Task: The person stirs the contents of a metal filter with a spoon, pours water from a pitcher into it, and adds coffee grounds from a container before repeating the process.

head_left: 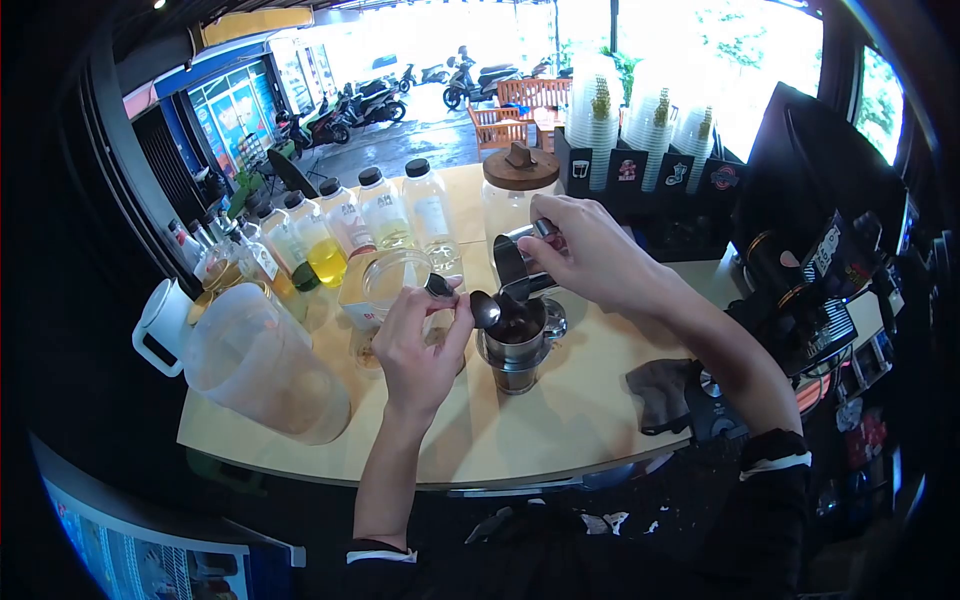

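My left hand point(415, 345) is closed around the handle of a metal spoon point(486, 309), whose bowl is beside the rim of a metal drip coffee filter point(514, 352). The filter is on a glass mug point(516, 381), and dark contents show inside it. My right hand point(590, 250) grips a small metal pitcher point(509, 262) by its handle. The pitcher tilts with its lip low over the filter's opening. Behind my left hand is a clear container point(392, 275), partly hidden.
A large translucent plastic jug point(262, 360) leans at the left, near a white pitcher point(163, 322). Several bottles point(381, 208) line the back. A wood-lidded glass jar point(520, 170) is beside stacked plastic cups point(592, 125). A dark cloth point(660, 395) lies at the right edge.
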`<state>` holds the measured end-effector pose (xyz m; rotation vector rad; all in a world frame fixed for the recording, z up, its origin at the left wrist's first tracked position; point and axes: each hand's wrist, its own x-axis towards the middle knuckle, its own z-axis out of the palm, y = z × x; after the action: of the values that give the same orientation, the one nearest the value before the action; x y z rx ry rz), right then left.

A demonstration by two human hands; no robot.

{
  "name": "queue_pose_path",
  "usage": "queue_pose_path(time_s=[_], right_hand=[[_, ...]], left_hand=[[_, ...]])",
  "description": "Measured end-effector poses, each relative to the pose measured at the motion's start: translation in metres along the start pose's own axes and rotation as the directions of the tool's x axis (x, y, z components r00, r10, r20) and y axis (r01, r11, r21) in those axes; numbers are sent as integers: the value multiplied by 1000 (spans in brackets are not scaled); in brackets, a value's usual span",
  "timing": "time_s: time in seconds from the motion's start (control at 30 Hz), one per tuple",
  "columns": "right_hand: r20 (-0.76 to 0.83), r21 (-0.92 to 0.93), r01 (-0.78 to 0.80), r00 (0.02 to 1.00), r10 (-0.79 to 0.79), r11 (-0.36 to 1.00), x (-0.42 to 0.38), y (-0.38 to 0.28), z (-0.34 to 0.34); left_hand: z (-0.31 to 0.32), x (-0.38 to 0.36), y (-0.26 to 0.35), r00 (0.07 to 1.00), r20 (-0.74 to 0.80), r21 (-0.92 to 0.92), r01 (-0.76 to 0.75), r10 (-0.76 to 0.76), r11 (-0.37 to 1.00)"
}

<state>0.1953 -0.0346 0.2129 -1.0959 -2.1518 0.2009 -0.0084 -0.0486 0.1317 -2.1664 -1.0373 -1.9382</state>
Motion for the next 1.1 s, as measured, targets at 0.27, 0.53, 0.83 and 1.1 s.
queue_pose_path(time_s=[0.27,0.53,0.83,1.1], right_hand=[[-35,0,-14,999,14,1000,-7,10,-5],[-38,-92,16,999,-19,996,-19,10,-15],[-22,38,-88,996,89,995,-24,3,-19],[-38,-5,-55,998,55,998,-15,7,-11]], left_hand=[[1,-1,0,1000,13,-6,12,-12,1000],[2,-1,0,1000,9,1,20,-20,1000],[-1,-3,-4,999,30,18,-10,9,1000],[-1,-3,-3,999,25,20,-22,22,1000]])
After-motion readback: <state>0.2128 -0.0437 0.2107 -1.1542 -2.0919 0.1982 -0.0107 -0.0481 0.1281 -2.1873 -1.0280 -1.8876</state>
